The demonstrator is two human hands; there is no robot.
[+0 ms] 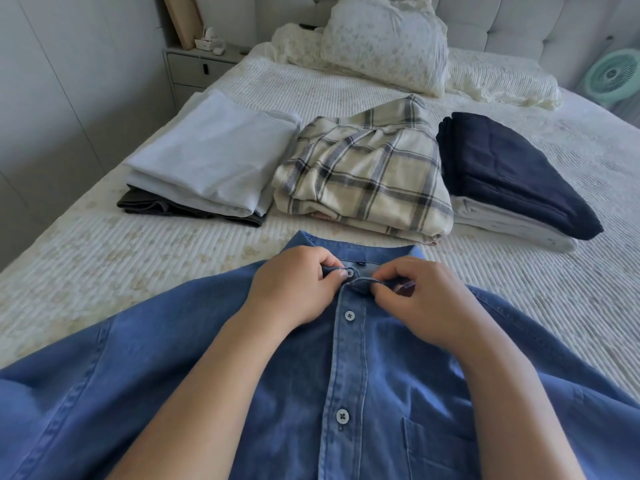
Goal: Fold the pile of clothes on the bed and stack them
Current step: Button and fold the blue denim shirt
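Note:
A blue denim shirt [374,382] lies front-up on the bed [86,271], its collar pointing away from me. My left hand [298,289] pinches the left side of the collar band by the top button. My right hand [429,299] pinches the right side of the band beside it. Behind the shirt stand three folded stacks. The left one has a pale blue garment [211,154] on top of a dark olive one [149,206]. A cream plaid shirt [367,174] tops the middle stack. On the right a navy garment [509,171] lies on white ones [502,220].
A floral pillow [384,39] and a rumpled cream blanket [495,77] lie against the tufted headboard [502,19]. A grey nightstand [197,67] stands at the bed's left, and a mint fan [613,77] at the far right.

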